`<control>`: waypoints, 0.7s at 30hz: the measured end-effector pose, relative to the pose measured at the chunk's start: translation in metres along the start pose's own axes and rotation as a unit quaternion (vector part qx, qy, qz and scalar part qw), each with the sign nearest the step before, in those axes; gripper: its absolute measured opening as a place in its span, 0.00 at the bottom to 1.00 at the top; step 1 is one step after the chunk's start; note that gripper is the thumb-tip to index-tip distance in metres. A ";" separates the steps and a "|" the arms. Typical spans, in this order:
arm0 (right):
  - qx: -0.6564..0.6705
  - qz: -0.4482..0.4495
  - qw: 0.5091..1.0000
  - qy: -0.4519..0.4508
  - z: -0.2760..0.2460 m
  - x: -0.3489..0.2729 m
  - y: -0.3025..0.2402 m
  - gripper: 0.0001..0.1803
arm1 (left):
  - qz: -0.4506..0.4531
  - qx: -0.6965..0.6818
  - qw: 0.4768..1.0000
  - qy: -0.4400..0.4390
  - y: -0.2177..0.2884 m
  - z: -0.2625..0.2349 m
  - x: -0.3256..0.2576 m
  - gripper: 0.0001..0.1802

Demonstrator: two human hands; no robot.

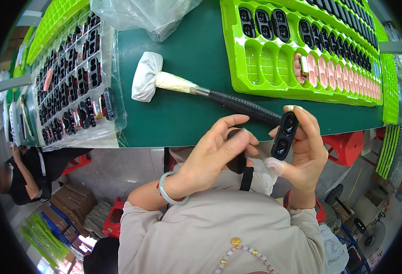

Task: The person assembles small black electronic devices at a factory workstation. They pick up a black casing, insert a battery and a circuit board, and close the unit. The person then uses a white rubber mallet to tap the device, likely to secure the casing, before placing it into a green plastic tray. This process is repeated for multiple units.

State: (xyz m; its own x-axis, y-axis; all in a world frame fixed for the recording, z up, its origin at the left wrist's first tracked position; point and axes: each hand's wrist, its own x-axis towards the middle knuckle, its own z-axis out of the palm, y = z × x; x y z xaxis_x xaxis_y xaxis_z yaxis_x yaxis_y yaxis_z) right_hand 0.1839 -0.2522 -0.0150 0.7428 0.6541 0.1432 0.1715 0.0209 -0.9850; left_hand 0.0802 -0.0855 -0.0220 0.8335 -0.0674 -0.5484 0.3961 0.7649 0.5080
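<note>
My right hand (307,157) holds up a glossy black oval case part (285,135) with two round wells, gripping it at its ends between thumb and fingers. A whitish cover wraps the thumb tip. My left hand (212,157) is closed round a dark, smooth oval shell (237,160), partly hidden behind the fingers. The two pieces are apart, both just off the table's near edge. Beyond my hands lies a mallet (242,103), its head wrapped in white cloth and its black handle pointing toward the right hand.
A bright green tray (240,82) at the right holds rows of black case parts and pink pieces. At the left, a clear plastic tray (119,98) carries many black parts. A clear bag (146,16) lies on the green table (182,128). A red stool (346,148) stands right; another person (27,176) sits left.
</note>
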 end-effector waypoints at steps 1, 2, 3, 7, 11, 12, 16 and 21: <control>0.009 0.011 1.000 -0.009 -0.002 0.000 -0.001 0.43 | -0.018 -0.059 0.998 -0.020 0.004 0.000 -0.002 0.27; 0.009 0.025 0.999 -0.020 -0.003 0.000 0.000 0.44 | -0.036 -0.119 0.992 -0.039 0.007 -0.001 -0.005 0.28; 0.010 0.039 0.999 -0.033 -0.004 -0.001 -0.001 0.44 | -0.053 -0.178 0.981 -0.058 0.009 -0.002 -0.006 0.29; 0.000 0.048 0.997 -0.066 -0.005 -0.004 0.000 0.46 | -0.026 -0.120 0.988 -0.093 0.004 -0.007 -0.008 0.34; 0.011 0.032 0.997 -0.069 -0.003 -0.005 0.002 0.44 | -0.020 -0.050 0.994 -0.094 0.009 -0.007 -0.011 0.34; 0.004 0.036 0.998 -0.056 -0.001 -0.006 0.000 0.43 | -0.022 -0.031 0.995 -0.093 0.010 -0.008 -0.012 0.33; -0.061 0.023 0.994 -0.083 -0.003 -0.005 -0.007 0.42 | -0.008 -0.008 0.998 -0.058 0.009 -0.010 -0.011 0.30; -0.110 -0.001 0.988 -0.111 0.002 -0.002 -0.011 0.41 | -0.024 -0.027 0.998 -0.047 0.008 -0.013 -0.014 0.27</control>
State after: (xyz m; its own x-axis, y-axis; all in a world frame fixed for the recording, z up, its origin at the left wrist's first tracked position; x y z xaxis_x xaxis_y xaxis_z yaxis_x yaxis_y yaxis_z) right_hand 0.1789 -0.2521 -0.0051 0.5865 0.8042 0.0965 0.3267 -0.1259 -0.9367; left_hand 0.0665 -0.0699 -0.0189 0.8473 -0.1631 -0.5055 0.4178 0.7923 0.4447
